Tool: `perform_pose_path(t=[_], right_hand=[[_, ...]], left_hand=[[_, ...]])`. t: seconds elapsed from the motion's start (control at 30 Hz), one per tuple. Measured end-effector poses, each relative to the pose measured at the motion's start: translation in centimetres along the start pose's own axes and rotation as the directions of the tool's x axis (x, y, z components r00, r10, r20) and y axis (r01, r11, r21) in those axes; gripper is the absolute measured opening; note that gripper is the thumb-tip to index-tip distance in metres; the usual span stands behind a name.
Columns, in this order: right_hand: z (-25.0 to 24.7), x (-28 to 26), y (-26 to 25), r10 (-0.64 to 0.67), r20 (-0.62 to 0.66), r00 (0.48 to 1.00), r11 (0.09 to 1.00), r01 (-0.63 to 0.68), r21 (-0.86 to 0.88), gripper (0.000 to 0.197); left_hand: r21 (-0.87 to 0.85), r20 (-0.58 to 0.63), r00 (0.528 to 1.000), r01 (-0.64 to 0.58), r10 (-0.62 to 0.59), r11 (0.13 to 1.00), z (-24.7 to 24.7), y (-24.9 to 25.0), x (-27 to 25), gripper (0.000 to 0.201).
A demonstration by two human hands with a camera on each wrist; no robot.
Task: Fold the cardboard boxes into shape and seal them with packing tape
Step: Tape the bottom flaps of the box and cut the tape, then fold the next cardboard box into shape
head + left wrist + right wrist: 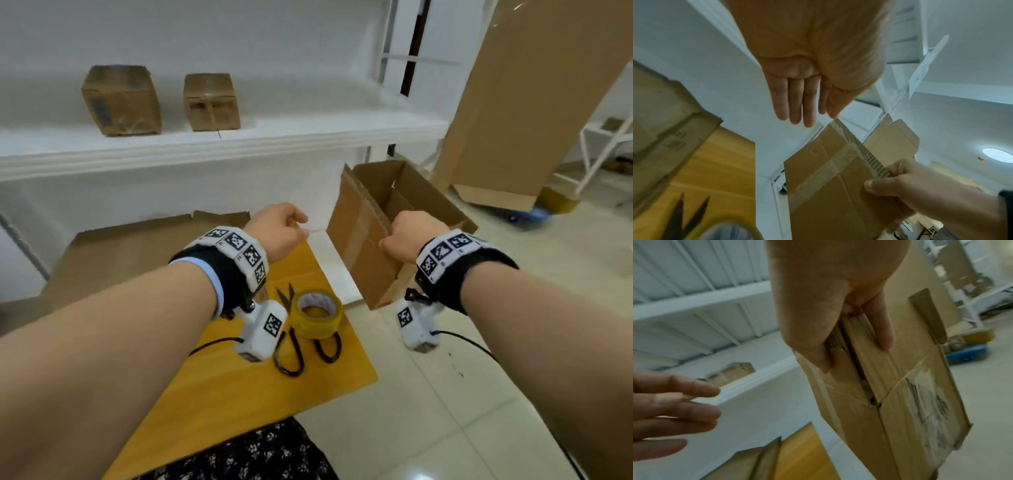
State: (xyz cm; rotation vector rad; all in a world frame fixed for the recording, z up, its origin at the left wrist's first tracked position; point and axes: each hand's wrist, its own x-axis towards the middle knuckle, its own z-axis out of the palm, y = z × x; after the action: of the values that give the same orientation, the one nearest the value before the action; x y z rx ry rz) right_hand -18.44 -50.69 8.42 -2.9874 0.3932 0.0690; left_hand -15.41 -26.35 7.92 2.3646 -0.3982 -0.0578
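My right hand [399, 236] grips the near wall of an open brown cardboard box [366, 253] and holds it tilted in the air beyond the table's right edge. In the right wrist view the thumb and fingers [885, 337] pinch that wall's top edge, and old tape shows on the box [920, 402]. My left hand [291, 228] hovers left of the box, holding nothing; its fingers [797, 104] are straight, their tips close to the box's corner [830, 162]. A yellow packing tape roll [318, 313] lies on the wooden table [260, 394].
Black-handled scissors [291, 346] lie beside the tape. A flattened cardboard box [137, 253] covers the table's left. Two sealed boxes [121, 101] [210, 102] stand on the white shelf [205, 147]. A tall cardboard sheet [531, 102] leans at the right over tiled floor.
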Motion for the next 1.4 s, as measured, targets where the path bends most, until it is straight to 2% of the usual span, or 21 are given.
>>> perform_pose_path(t=[0.1,0.23,0.33,0.47,0.53,0.63,0.77,0.83,0.9,1.0,1.13,1.23,1.33,1.4], right_hand=[[3.8,1.9,3.2,0.099,0.105,0.99,0.987,-0.11,0.113,0.031],[8.8,4.3,6.1,0.189,0.252,0.949,0.97,-0.22,0.102,0.044],[14.6,6.8,7.4,0.214,0.365,0.906,0.974,-0.227,-0.008,0.037],[26.2,12.2,10.8,0.261,0.503,0.824,0.96,-0.165,-0.227,0.024],[30.2,13.4,11.5,0.315,0.545,0.777,0.946,-0.211,-0.247,0.022],[30.6,12.6,10.1,0.349,0.548,0.76,0.937,-0.289,-0.196,0.027],[28.9,11.9,8.4,0.35,0.526,0.775,0.929,-0.359,-0.088,0.03],[28.5,11.7,8.2,0.343,0.563,0.752,0.917,-0.399,-0.025,0.036],[28.4,11.8,8.2,0.317,0.591,0.741,0.92,-0.393,-0.001,0.042],[27.7,12.0,8.1,0.288,0.599,0.747,0.947,-0.317,-0.06,0.041],[25.0,12.3,6.8,0.264,0.572,0.777,0.954,-0.297,-0.037,0.043],[22.7,12.8,5.8,0.191,0.559,0.807,0.965,-0.259,0.044,0.042],[20.0,13.2,3.7,0.103,0.493,0.864,0.921,-0.27,0.281,0.032],[18.1,13.3,1.7,0.079,0.455,0.887,0.896,-0.263,0.357,0.028]], left_hand=[[-0.076,0.095,0.992,0.085,-0.078,0.993,3.4,-1.0,2.9,0.025],[-0.285,0.165,0.972,0.21,-0.168,0.935,6.6,-2.3,6.1,0.019],[-0.352,0.211,0.958,0.259,-0.193,0.9,8.2,-2.8,8.4,0.017],[-0.375,0.246,0.947,0.29,-0.207,0.881,9.6,-4.1,10.8,0.017],[-0.392,0.256,0.944,0.3,-0.21,0.87,9.9,-4.9,11.7,0.016],[-0.429,0.276,0.934,0.329,-0.225,0.841,10.2,-6.0,13.0,0.015],[-0.465,0.28,0.929,0.353,-0.243,0.812,10.4,-7.1,13.9,0.015],[-0.466,0.274,0.93,0.35,-0.244,0.812,10.5,-7.4,14.0,0.016],[-0.456,0.27,0.931,0.347,-0.244,0.819,10.6,-7.7,13.8,0.019],[-0.452,0.271,0.932,0.344,-0.24,0.823,10.6,-7.8,13.6,0.019],[-0.458,0.266,0.937,0.328,-0.225,0.826,10.1,-7.3,13.3,0.018],[-0.457,0.258,0.942,0.315,-0.215,0.831,9.0,-6.8,12.8,0.017],[-0.462,0.23,0.946,0.312,-0.228,0.83,7.5,-6.6,12.1,0.017],[-0.47,0.207,0.947,0.317,-0.247,0.824,6.4,-6.7,11.4,0.016]])
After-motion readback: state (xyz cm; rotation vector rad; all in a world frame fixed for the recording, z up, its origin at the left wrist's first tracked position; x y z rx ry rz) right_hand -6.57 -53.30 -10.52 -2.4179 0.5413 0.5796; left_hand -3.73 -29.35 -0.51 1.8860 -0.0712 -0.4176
